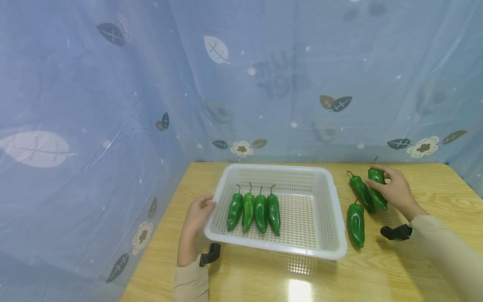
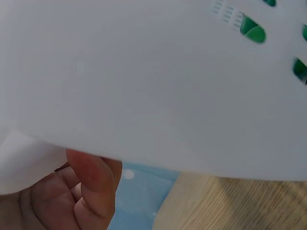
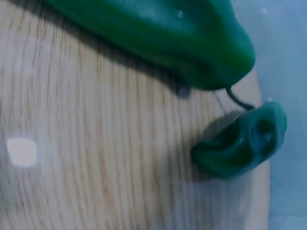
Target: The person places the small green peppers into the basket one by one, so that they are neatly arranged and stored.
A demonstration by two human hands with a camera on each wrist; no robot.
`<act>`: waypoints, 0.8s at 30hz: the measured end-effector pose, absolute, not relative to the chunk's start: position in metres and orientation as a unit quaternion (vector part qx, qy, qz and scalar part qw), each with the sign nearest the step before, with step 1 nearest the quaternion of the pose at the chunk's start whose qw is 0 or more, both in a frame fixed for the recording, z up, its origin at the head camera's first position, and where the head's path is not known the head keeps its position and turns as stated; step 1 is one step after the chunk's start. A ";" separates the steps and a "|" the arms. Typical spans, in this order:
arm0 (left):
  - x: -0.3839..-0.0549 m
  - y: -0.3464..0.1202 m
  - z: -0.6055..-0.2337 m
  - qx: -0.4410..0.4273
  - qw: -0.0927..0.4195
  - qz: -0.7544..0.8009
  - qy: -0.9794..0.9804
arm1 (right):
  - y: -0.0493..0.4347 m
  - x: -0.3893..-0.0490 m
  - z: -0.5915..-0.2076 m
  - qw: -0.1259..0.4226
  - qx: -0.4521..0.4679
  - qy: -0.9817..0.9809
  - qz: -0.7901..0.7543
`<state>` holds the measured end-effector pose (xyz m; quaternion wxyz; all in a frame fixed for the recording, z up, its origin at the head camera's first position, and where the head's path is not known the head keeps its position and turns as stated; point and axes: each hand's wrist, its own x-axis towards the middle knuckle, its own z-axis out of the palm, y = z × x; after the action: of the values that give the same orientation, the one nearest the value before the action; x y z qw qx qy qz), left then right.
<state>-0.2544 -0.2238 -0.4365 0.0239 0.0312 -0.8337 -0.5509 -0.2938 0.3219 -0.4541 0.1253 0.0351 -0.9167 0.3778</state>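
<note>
A white plastic basket stands on the table, with several green chili peppers side by side in its left half, stems pointing away. My left hand grips the basket's left rim. In the left wrist view the curled fingers meet the edge of the white wall. To the right of the basket, my right hand holds the farthest-right chili pepper between thumb and fingers. Two other green peppers lie close by, a slanted pepper and a nearer pepper. The right wrist view shows no fingers.
The wooden table ends at a blue patterned curtain behind and on the left. Black wrist devices sit at both sleeves, the right device near the closest loose pepper. The basket's right half shows bare slotted floor.
</note>
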 end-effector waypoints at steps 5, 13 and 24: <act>-0.255 -0.224 -0.437 0.035 0.021 -0.551 -0.834 | 0.315 -0.294 -0.448 0.124 0.042 -0.916 0.380; -0.254 -0.223 -0.437 0.032 0.023 -0.552 -0.833 | 0.302 -0.295 -0.436 0.125 0.054 -0.910 0.392; -0.254 -0.223 -0.437 0.035 0.027 -0.551 -0.834 | 0.276 -0.291 -0.409 0.132 0.091 -0.900 0.406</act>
<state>-0.2543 -0.2233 -0.4374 0.0267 0.0346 -0.8336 -0.5506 -0.2911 0.2759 -0.4094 0.1318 0.0909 -0.8996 0.4062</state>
